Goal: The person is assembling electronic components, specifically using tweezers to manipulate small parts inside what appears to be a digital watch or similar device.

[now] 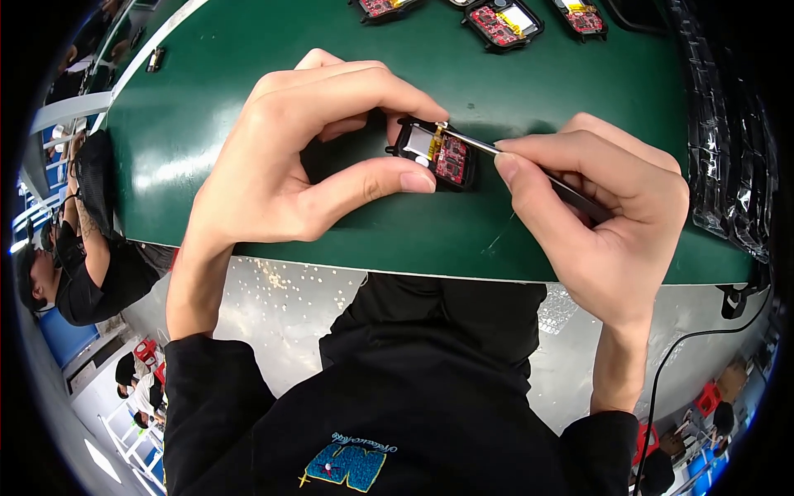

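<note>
Closed with the left hand point(285, 145) around a small open device point(436, 155), by index at the upper edge and thumb over the lower. Pressed together with the right hand point(612, 202), by thumb and index, on slim tweezers point(475, 142). Slanted up and leftward from that grip, to a tip at the device's upper edge, beside the end of a yellow strip point(434, 142). Too small to tell whether nipping the strip or merely touching. Located, as to the device, directly left of the right fingertips, roughly level with them, bridged only by the tweezers. Nearer to the left hand, in direct contact. Laid with long axis left to right, dipping at the right end, so nearly parallel to the tweezers. Noted within: silver cell point(418, 142) at left, red board point(454, 160) at right, yellow strip between. Judged critical: tip against strip end, at the upper edge. Farther out, on the green table point(471, 240): similar open devices point(500, 23) along the far side, black plastic packets point(715, 140) to the right.
</note>
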A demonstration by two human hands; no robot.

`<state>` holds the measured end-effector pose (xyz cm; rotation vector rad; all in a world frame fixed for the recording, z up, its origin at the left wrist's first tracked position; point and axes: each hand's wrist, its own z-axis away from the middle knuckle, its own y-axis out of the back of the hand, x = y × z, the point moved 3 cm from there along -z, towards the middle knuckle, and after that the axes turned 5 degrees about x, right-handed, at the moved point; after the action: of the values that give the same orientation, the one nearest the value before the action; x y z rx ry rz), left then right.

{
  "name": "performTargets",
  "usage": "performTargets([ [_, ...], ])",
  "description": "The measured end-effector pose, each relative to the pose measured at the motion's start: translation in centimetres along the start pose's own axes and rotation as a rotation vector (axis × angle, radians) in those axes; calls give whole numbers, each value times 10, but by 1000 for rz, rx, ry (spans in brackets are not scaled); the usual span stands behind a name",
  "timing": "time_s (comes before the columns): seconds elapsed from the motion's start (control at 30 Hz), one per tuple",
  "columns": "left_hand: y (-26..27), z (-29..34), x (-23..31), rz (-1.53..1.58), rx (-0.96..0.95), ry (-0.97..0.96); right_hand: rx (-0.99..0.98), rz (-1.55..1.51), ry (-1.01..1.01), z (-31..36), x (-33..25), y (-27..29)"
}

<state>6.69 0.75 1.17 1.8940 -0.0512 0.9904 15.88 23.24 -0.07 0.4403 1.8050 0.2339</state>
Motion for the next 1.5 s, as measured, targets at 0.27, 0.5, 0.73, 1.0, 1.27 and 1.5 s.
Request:
performTargets([
  [0.27, 1, 0, 1, -3, 2, 14, 2, -1, 11, 2, 0, 0],
  [0.5, 0, -1, 0, 26, 6, 8, -8, 19, 45, 1, 2, 0],
  [0.73, 0, -1, 3, 18, -37, 62, -3, 58, 78, 1, 2, 0],
  [1.0, 1, -1, 5, 2, -54, 116, 3, 102, 154, 1, 2, 0],
  [1.27, 1, -1, 0, 34, -41, 101, 7, 80, 117, 3, 2, 2],
  [1.5, 1, -2, 0, 39, -33, 42, -3, 45, 128, 2, 3, 1],
])
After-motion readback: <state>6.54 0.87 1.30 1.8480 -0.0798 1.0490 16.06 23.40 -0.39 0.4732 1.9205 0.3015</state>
